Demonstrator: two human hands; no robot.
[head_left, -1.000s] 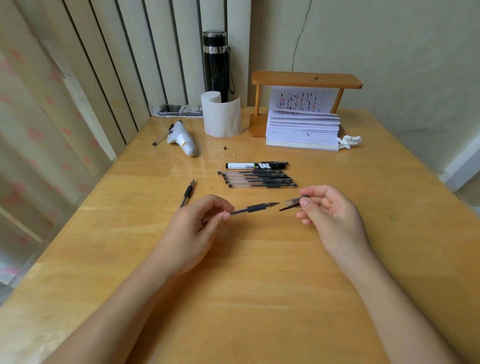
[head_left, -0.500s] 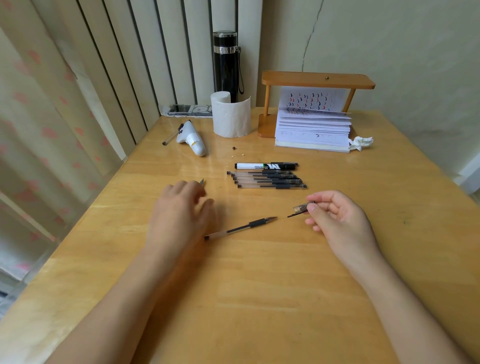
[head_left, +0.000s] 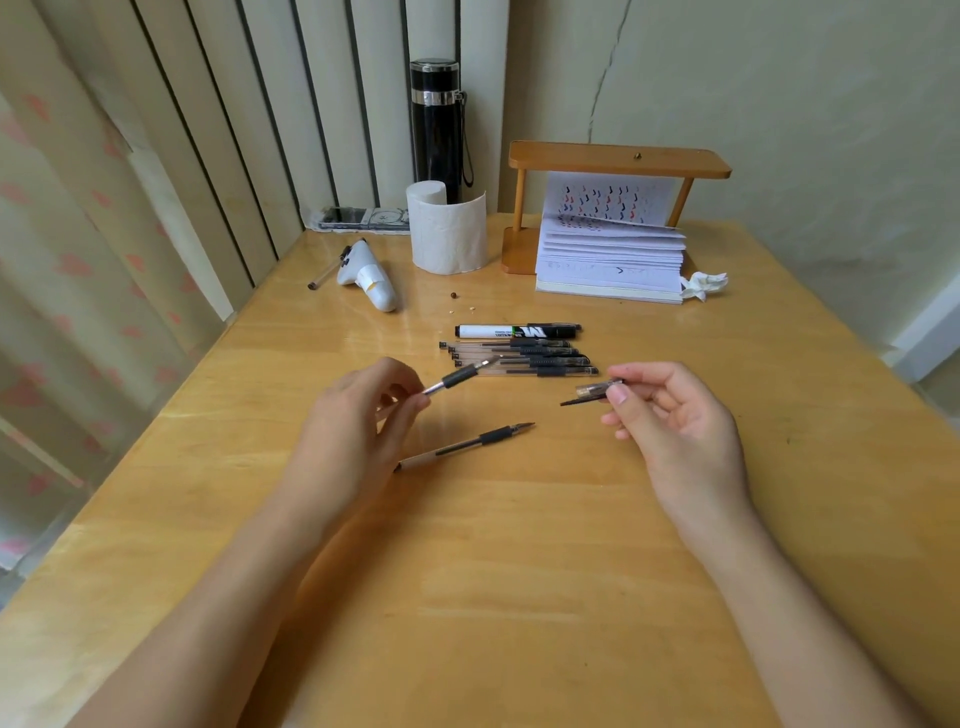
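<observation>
Left hand (head_left: 358, 415) pinches an uncapped pen (head_left: 460, 375) by its rear barrel, tip up just in front of the pen row (head_left: 524, 358). Right hand (head_left: 670, 415) pinches the cap (head_left: 595, 391) with thumb and forefinger, just right of the row. Pen is likely light, stiff and slick plastic, so grip the rubber sleeve. A spare pen (head_left: 467, 444) lies nearer than the row.

Home desk, patterned curtain (head_left: 57, 270), flask (head_left: 435, 124), tissue roll (head_left: 449, 234)

The left grip (head_left: 358, 415) hides the rear of the clear pen with black rubber sleeve (head_left: 460, 376) it holds. The base of the tall black flask (head_left: 435, 124) sits behind the white paper roll (head_left: 449, 234). Print on the white marker (head_left: 498, 331) is too small to read.
</observation>
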